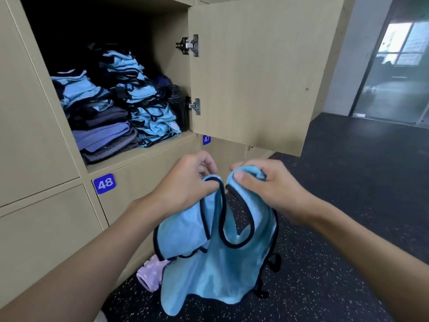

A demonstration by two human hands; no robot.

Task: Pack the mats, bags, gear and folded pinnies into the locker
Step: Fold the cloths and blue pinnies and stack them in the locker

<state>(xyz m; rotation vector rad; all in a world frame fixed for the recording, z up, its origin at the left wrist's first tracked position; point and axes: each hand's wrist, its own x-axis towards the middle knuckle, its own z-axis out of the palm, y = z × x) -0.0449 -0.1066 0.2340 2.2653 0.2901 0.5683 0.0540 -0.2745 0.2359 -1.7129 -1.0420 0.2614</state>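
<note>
- Below the open locker, a light blue pinny with dark trim hangs unfolded. The left hand pinches one shoulder strap and the right hand grips the other, fingers curled round the cloth.
- Its lower part droops loose above the floor. If the straps are not matched before folding, the fold will probably come out crooked and bulky. The thin cloth could also slip from so small a pinch.
- Inside the locker, the tall pile of blue pinnies on the right looks uneven, with trim loops sticking out near the front edge. One more lumpy piece dropped on top may tip it or push it off the shelf.
- The shorter pile on the left has blue pinnies above dark and purple folded cloths, and seems the steadier place to add to.
- A dark bottle stands squeezed between the tall pile and the locker wall; a shove to the pile could knock it.
- The door stands open on the right, near the right arm's way up.
- On the floor, a lilac cloth and some black straps lie partly hidden behind the pinny, easy to tread on or overlook.
</note>
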